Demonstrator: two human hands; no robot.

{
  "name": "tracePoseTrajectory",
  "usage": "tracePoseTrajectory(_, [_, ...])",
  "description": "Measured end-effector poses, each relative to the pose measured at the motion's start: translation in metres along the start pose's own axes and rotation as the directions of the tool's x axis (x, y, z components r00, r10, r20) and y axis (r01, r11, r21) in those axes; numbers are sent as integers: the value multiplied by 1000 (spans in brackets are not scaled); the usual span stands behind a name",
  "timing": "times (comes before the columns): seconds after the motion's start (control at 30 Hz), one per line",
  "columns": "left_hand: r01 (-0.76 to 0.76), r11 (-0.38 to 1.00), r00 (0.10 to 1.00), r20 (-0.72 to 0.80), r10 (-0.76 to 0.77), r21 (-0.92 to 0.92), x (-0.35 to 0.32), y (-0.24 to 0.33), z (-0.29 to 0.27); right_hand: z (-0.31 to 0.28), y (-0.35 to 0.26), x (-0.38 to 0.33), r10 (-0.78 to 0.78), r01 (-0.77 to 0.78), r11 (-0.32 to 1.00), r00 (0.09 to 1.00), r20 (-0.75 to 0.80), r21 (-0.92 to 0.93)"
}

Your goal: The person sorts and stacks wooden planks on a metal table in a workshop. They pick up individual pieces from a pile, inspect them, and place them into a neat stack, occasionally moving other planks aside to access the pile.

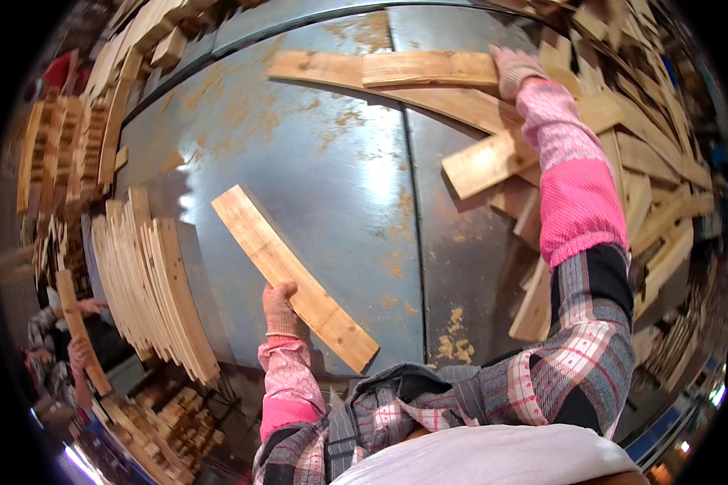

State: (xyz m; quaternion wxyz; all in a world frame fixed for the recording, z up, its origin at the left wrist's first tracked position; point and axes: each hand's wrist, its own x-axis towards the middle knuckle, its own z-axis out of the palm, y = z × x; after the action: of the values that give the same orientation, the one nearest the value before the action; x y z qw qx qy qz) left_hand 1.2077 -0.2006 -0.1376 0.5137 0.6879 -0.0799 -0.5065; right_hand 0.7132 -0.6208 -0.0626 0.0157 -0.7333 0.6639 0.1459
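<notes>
Both of my hands wear pale orange gloves. Low on the metal table, my left hand (281, 309) is closed round the edge of a wooden plank (259, 242), which slants from upper left to lower right. At the far right my arm reaches out, and my right hand (516, 73) grips the right end of a short wooden board (429, 69). That board lies over a longer board (319, 68), whose left end sticks out past it. Nearer to me, another plank (485, 166) lies partly beneath my right forearm.
A jumbled heap of planks (655, 162) covers the right side. To the left stands a row of boards on edge (150, 283), with stacked timber (48, 153) beyond. Sawdust dots the metal table (323, 186), which a seam crosses. Another person's hand (79, 352) holds a wooden piece at lower left.
</notes>
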Motion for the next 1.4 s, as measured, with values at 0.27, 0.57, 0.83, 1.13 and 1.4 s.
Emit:
tracePoseTrajectory(0.27, [-8,992,1000,18,10,-127,11,-21,-12,-57,-141,11,-62,54,996,991,117,67])
tracePoseTrajectory(0.57, [-34,983,999,26,39,-178,11,-27,-8,7,-228,-79,-205,191,965,976,66,178])
tracePoseTrajectory(0.83, [32,958,988,154,12,-285,21,-19,-24,17,-198,-138,-636,-233,-54,757,146,971])
tracePoseTrajectory(1.13, [-245,968,958,165,234,52,12,8,-38,83,-292,-216,-591,-293,-280,803,76,914])
tracePoseTrajectory(1.4, [-419,676,906,329,266,606,5,34,-12,43,-403,-375,-401,-127,254,888,224,959])
